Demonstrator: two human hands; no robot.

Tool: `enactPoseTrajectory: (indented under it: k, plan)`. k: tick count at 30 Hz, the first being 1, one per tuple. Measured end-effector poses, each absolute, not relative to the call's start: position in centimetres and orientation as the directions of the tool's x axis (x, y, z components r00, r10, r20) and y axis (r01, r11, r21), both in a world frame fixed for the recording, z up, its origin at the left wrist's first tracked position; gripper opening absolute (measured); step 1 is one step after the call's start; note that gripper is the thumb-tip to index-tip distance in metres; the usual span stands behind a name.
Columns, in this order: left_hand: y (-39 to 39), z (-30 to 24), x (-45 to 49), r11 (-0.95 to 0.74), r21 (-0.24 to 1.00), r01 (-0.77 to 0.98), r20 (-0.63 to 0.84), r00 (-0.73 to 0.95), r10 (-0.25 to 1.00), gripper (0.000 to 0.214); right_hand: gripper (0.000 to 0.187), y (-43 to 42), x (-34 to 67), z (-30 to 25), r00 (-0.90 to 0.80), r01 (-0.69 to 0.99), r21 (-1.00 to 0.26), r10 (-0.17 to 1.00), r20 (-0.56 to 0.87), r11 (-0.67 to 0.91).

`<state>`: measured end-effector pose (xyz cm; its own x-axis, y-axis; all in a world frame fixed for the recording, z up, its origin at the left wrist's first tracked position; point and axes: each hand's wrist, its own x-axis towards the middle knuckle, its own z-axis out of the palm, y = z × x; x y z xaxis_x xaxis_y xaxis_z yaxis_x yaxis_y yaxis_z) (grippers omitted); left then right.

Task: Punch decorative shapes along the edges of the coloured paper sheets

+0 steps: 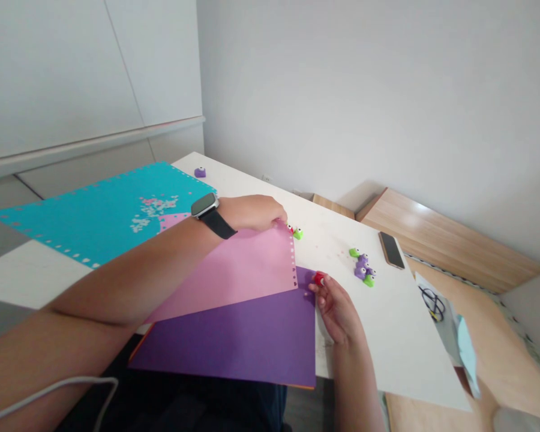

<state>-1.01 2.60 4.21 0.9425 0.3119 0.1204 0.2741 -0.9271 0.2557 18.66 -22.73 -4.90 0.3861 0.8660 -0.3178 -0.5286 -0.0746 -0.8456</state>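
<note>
We see a white table [364,336] with a teal sheet [81,219] toward its left end and a purple card [234,342] overhanging its near edge. A pink sheet [225,276] lies tilted over the card, its long axis pointing up and right, its punched edge facing right. Our left grip [256,215] presses together on the sheet's far corner. Our right grip [337,309] pinches a small red piece [319,278] just beside the card's far corner.
</note>
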Motion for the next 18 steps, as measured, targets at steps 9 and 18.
enactPoseTrajectory:
  k: [9,18]
  plan:
    - [2.7,4.4,-1.0,-0.929,0.256,0.268,0.103,0.948,0.302,0.018,0.039,-20.1,20.3,-3.3,0.428,-0.199,-0.974,0.885,-0.184,-0.106]
    - [3.3,6.3,-2.0,-0.915,0.349,0.200,0.115,0.960,0.254,0.021,0.043,-12.4,22.9,-4.0,0.392,0.515,-0.836,0.919,0.035,-0.187]
